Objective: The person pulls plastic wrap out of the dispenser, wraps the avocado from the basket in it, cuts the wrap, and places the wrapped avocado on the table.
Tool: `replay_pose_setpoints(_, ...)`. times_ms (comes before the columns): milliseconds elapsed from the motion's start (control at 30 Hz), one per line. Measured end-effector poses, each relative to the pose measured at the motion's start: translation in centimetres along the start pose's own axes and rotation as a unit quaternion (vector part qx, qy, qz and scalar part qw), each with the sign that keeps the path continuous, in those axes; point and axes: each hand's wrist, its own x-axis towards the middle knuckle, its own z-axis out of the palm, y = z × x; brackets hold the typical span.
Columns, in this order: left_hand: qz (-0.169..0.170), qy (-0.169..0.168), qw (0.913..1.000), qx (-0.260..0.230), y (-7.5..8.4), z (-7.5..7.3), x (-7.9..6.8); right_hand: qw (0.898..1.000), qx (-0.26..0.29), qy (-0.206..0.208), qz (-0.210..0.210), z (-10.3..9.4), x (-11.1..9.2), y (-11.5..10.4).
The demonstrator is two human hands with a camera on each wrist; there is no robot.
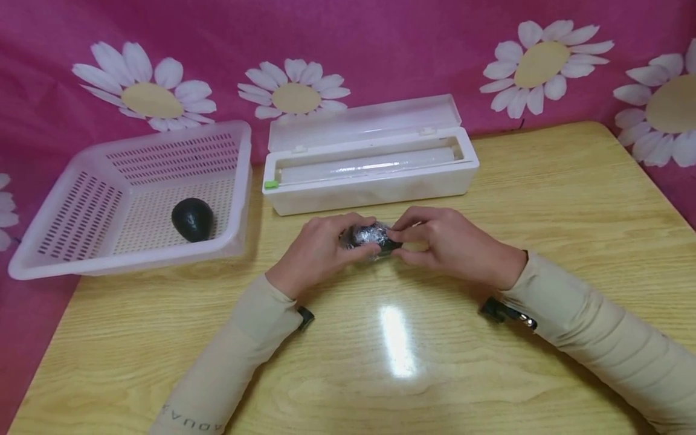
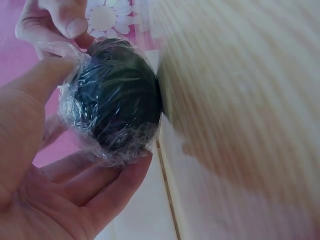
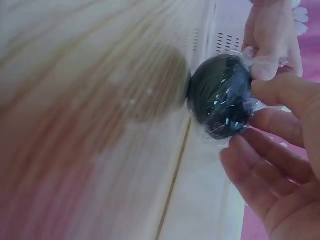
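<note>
An avocado with dark skin, wrapped in crinkled clear plastic film, rests on the wooden table between both hands. My left hand holds its left end, thumb in front and fingers curved behind. At the right end, my right hand pinches the film and the avocado with thumb and fingertips. Bunched film shows on the avocado near the left thumb in the left wrist view. The right wrist view shows the avocado touching the tabletop, with right fingertips along its side.
Behind the hands stands a white wrap dispenser box, lid raised, with a roll of film inside. A green slider sits at its left corner. To the left, a white perforated basket holds another avocado. A pink flowered cloth hangs behind.
</note>
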Motion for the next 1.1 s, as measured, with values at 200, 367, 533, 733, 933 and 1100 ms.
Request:
replay_pose_setpoints(200,0.008,0.003,0.9998,0.018,0.0,-0.1,0.0,1.0,0.001,0.001,0.025,-0.1,0.4,-0.3)
replay_pose_setpoints(367,0.006,0.0,0.9997,0.022,0.0,-0.2,-0.1,0.998,0.022,0.006,0.067,0.1,0.6,-0.5)
replay_pose_setpoints(533,0.005,-0.014,0.9994,0.031,0.1,-0.4,0.0,0.994,0.028,0.015,0.101,0.7,1.4,-0.6)
replay_pose_setpoints(733,-0.005,-0.043,0.9981,0.045,0.2,-0.4,-0.1,0.989,0.053,-0.002,0.135,1.4,2.4,-0.8)
replay_pose_setpoints(933,0.005,-0.066,0.9968,0.045,0.4,-0.6,-0.2,0.989,0.044,0.007,0.14,1.4,2.5,-1.0)
replay_pose_setpoints(1100,-0.021,-0.049,0.9977,0.042,0.3,-1.4,-0.6,0.99,0.044,0.009,0.137,1.4,2.4,-1.1)
